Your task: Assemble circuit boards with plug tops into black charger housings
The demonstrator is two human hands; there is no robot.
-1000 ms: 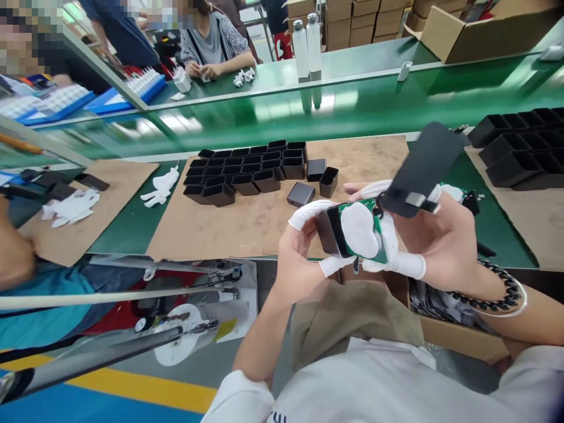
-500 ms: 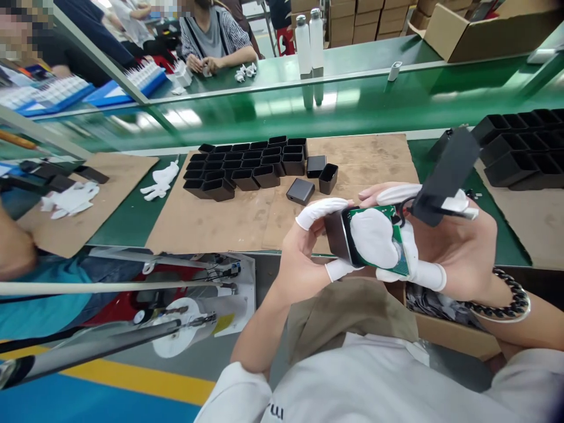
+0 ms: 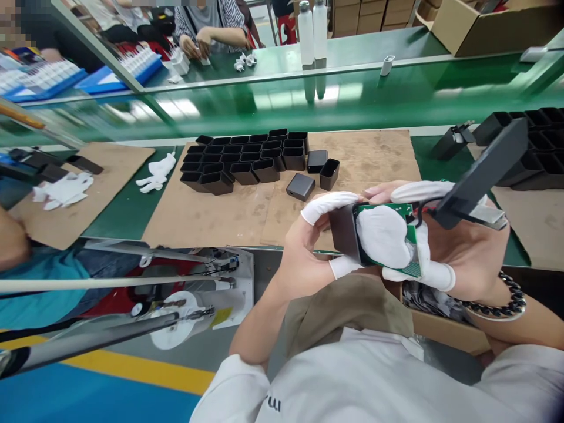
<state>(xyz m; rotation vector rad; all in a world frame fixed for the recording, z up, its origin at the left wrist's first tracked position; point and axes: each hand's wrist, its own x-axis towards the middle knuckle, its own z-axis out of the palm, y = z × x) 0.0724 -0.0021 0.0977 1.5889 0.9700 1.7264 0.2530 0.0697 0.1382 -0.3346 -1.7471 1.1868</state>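
Note:
My left hand [image 3: 308,252], with white finger cots, is closed around a black plastic housing [image 3: 346,234]. My right hand [image 3: 458,247], also in finger cots, grips a green circuit board [image 3: 413,235] whose left part sits inside the housing's mouth. A large white pad or lump [image 3: 382,237] covers most of the board's face. A flat black end piece [image 3: 484,173] is joined to the board by a dark cable and stands tilted above my right palm. The board's far side is hidden.
Rows of open black housings [image 3: 242,158] stand on cardboard [image 3: 211,220], with a loose black block [image 3: 301,186] nearby. More housings [image 3: 537,147] are at right. White gloves [image 3: 156,172] lie at left. Across the green bench, a person's hands [image 3: 196,46] work near two bottles [image 3: 312,32].
Both hands have shifted slightly right with the housing and board. The black end piece has swung to the right and now shows more of its edge.

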